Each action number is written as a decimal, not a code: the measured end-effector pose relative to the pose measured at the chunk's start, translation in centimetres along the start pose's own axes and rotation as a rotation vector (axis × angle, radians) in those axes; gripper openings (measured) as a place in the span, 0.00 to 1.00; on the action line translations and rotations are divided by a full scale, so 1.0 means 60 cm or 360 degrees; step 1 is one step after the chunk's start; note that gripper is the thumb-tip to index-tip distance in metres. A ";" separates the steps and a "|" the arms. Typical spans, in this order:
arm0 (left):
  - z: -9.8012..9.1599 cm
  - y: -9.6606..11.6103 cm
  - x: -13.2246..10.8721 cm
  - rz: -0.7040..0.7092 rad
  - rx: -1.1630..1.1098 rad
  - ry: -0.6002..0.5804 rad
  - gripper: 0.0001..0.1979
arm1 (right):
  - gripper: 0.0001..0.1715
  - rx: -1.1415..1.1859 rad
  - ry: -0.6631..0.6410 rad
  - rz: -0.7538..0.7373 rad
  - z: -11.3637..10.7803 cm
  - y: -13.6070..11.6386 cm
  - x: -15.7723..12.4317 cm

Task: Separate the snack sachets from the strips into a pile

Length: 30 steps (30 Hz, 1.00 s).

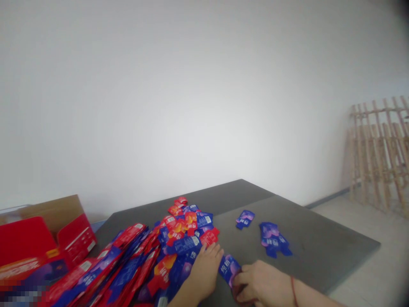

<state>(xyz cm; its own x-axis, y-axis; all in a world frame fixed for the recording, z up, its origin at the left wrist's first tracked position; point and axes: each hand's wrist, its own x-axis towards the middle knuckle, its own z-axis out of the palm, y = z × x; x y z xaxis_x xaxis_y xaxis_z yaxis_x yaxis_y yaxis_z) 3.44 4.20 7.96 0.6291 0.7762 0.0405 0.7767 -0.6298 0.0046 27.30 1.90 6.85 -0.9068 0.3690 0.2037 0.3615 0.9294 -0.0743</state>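
My right hand point(260, 281) has its fingers curled on the lower end of a flat blue carton point(228, 267) with a pink-purple print and white characters. Part of that carton is hidden by my fingers. My left hand point(206, 270) lies with fingers stretched forward at the right side of a heap of flat red and blue cartons point(182, 245), its fingertips close to the carton's upper left corner. Whether they touch it I cannot tell. Farther back on the table lie a single blue carton point(245, 218) and a small overlapping group of blue cartons point(274, 239).
A long leaning stack of red and blue cartons point(118, 260) fills the table's left. Beside it stands an opened red cardboard box point(27, 238). The dark grey table point(313, 230) ends near a white wall point(204, 106). A wooden rack point(380, 149) leans at the right.
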 end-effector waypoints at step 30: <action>0.134 0.000 -0.076 -0.0062 0.0002 0.0173 0.31 | 0.08 -0.0636 0.0212 0.0280 0.082 -0.064 0.073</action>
<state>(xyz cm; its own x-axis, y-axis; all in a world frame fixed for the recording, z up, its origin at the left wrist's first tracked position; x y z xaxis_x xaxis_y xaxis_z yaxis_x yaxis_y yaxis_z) 0.80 0.90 -0.26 0.5917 0.7924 0.1483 0.8006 -0.5991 0.0070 20.86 -0.01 3.22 -0.7979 0.4927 0.3472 0.5865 0.7677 0.2582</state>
